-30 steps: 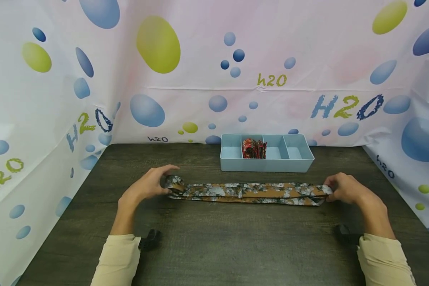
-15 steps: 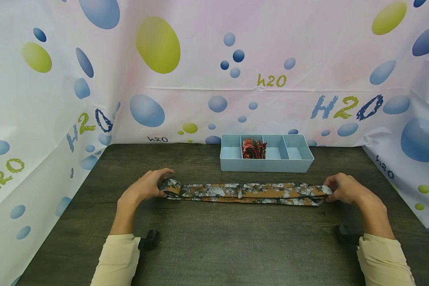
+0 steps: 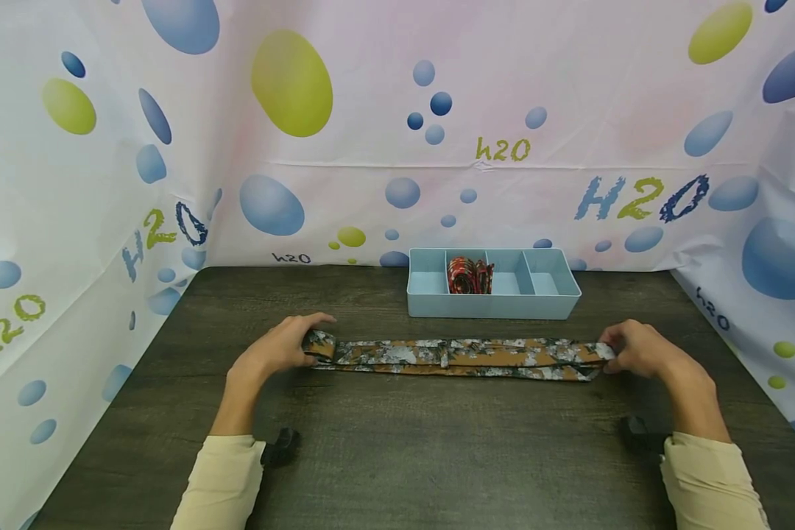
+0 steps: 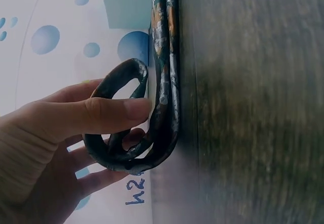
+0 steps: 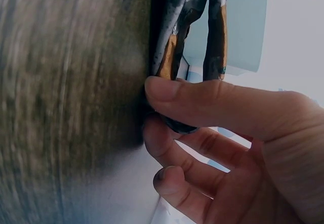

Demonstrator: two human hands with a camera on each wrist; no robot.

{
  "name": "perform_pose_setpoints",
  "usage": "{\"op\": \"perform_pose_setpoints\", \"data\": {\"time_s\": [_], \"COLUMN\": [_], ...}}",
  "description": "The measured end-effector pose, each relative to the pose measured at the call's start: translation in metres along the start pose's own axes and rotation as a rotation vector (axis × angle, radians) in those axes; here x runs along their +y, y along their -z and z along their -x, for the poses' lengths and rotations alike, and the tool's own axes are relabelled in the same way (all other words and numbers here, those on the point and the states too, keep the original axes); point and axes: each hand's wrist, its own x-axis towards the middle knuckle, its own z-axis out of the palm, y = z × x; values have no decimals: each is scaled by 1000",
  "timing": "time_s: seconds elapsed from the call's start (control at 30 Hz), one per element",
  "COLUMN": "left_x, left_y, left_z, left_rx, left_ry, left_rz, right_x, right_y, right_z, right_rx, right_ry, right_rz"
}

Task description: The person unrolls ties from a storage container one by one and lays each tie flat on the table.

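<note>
A brown floral necktie (image 3: 483,355) with white and dark green flowers lies folded lengthwise across the table. Its left end is coiled into a loose roll (image 4: 119,82), which my left hand (image 3: 280,346) holds between thumb and curled fingers. In the left wrist view the thumb lies across the side of the coil, and the fingers pass behind and under it. At the other end my right hand (image 3: 639,350) pinches the tie's folded edge between thumb and fingertips, close to the tabletop. The right wrist view shows layers of the tie (image 5: 174,47) running away from that pinch.
Behind the tie stands a light blue box (image 3: 490,306) with several compartments. Rolled red patterned fabric (image 3: 469,276) sits in its second compartment from the left. Dark wood-grain tabletop (image 3: 437,449) extends in front, and a printed backdrop (image 3: 371,96) surrounds the table.
My left hand shifted slightly left, then back a little to the right, with the coiled end turning and moving with it. The right hand has stayed at its end of the necktie.
</note>
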Motion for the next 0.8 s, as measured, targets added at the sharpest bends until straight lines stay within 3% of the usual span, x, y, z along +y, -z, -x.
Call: {"op": "perform_pose_setpoints", "data": {"time_s": [0.57,0.8], "left_x": [3,-1], "left_y": [-4,-4], "left_z": [-2,-2], "left_rx": [55,69], "left_ry": [3,-7], "left_rz": [-53,-22], "right_x": [0,0], "right_y": [-1,-1], "right_z": [0,0], "right_rx": [5,9], "right_ry": [-3,-1], "right_rz": [0,6]}}
